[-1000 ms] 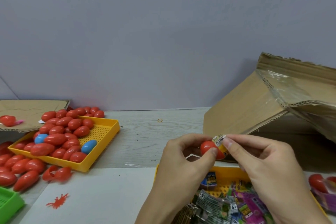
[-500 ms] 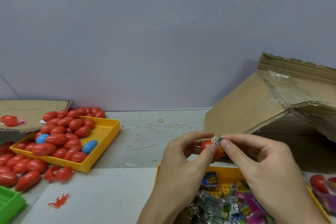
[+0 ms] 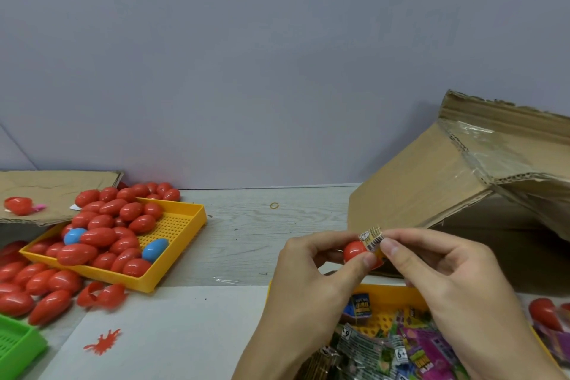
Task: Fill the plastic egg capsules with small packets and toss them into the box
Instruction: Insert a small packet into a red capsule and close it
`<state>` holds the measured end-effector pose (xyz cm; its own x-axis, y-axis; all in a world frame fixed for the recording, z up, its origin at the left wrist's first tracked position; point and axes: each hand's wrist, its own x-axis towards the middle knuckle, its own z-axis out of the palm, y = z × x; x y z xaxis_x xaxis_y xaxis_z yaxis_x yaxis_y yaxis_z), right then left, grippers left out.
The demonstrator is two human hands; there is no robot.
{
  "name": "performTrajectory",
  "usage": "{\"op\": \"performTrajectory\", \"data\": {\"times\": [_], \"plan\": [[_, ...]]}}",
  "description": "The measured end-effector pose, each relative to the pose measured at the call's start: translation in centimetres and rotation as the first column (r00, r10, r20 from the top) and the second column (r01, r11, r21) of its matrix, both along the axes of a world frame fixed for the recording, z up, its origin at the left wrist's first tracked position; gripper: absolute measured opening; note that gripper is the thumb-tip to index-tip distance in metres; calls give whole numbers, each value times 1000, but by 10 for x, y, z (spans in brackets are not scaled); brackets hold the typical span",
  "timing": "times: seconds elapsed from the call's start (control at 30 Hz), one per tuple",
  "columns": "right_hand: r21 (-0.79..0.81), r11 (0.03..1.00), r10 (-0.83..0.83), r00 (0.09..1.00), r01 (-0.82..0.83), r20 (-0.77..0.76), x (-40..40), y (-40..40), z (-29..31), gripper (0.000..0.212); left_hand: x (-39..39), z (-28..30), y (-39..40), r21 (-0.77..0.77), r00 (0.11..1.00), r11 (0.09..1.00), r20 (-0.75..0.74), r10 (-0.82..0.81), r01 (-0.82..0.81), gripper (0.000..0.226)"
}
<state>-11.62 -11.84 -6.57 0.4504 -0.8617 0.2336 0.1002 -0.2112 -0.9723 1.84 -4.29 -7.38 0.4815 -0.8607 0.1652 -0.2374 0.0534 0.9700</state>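
Observation:
My left hand (image 3: 311,274) grips a red egg capsule (image 3: 354,251) between thumb and fingers at table centre-right. My right hand (image 3: 444,274) pinches a small folded packet (image 3: 371,237) at the capsule's top, with the packet's barcode end sticking out. Under both hands lies a yellow tray (image 3: 388,291) holding several loose packets (image 3: 385,348). Just behind the hands stands the open cardboard box (image 3: 431,182), with its flaps raised.
At the left a second yellow tray (image 3: 182,225) holds several red capsules and two blue ones. More red capsules (image 3: 40,284) lie loose beside it. A green basket (image 3: 18,348) sits at the bottom-left corner, a cardboard sheet (image 3: 55,191) behind, and a rubber band (image 3: 274,205) on the table.
Both hands stay together over the tray. The packet's folded end now stands a little higher above the capsule, and my right fingers have shifted along it.

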Motion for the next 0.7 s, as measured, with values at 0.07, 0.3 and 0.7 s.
{"op": "performTrajectory", "data": {"times": [0.07, 0.3, 0.7], "plan": [[-10, 1000, 7, 1000, -7, -3, 0, 0, 0, 24, 0, 0, 0, -7, 1000, 1000, -9, 1, -1, 15], [-61, 998, 24, 999, -26, -24, -3, -2, -4, 19, -1, 1, 0, 10, 1000, 1000, 1, -10, 10, 13], [-126, 992, -35, 994, 21, -107, -2, -5, -13, 9, -2, -1, -4, -65, 999, 997, -16, -34, 33, 13]]}}
